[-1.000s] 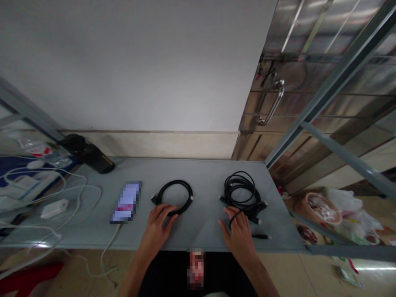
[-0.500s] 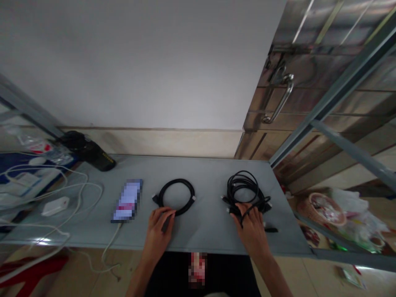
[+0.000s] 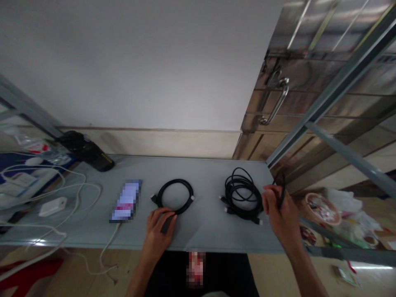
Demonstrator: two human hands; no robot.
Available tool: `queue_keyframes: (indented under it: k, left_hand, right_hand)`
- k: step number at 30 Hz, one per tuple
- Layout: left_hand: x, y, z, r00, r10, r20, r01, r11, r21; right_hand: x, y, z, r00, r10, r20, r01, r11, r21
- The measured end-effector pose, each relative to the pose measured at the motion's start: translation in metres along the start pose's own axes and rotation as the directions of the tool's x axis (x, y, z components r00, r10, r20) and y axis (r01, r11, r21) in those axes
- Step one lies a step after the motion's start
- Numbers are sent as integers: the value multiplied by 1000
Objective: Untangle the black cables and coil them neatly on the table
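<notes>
A single black cable coil [image 3: 191, 187] lies on the grey table, and my left hand [image 3: 161, 229] pinches its near edge. To the right rests a thicker bundle of coiled black cables [image 3: 230, 202] with several plugs and a thin loop at its top. Just beyond its right side, my right hand [image 3: 283, 216] is raised with curled fingers, gripping a piece of black cable [image 3: 282, 192] that sticks up above the fingers. Whether that piece joins the bundle cannot be made out.
Left of the coil lies a phone [image 3: 126, 201] with a white cable. Further left are a white adapter [image 3: 52, 207], tangled white cables and a black bottle [image 3: 88, 152]. A grey metal post [image 3: 328, 97] rises at the right, near a basket [image 3: 323, 209] and plastic bags.
My right hand has moved right, off the cable bundle, with a piece of black cable in its fingers. My left hand has stayed at the single coil.
</notes>
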State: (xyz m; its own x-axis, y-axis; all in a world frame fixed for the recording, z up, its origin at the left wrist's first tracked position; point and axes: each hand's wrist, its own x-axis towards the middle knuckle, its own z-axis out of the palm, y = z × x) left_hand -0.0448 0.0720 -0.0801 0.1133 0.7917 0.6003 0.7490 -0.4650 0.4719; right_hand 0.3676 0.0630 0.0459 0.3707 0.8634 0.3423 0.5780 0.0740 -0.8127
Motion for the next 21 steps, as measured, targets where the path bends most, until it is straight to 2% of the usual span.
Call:
queue_keyframes:
  k: [4,11,14,17,19,21]
  left_hand:
    - [-1,0,-1,1000,12,-10,-12,1000,2]
    - [-1,0,-2,999,23,-25,-23,1000,9]
    - [-2,-1,-1,999,39,-23,-39,999,5]
    - [-2,-2,-1,999,37,-21,-37,999,1]
    - [-3,-2,-1,999,27,-20,-27,1000,1]
    - [-4,-2,-1,1000,14,-23,-14,1000,6]
  right_hand:
    - [18,-31,-15,995,-91,-29,90,996,-7]
    - [29,-76,-42,965,-237,-113,229,970,-79]
    - [37,-84,-45,950,-299,-87,294,953,-70]
    - [48,-59,-24,935,-343,93,351,932,-86]
    - [53,-26,1,918,-319,235,355,925,-131]
    - [54,9,28,875,-251,414,366,902,-227]
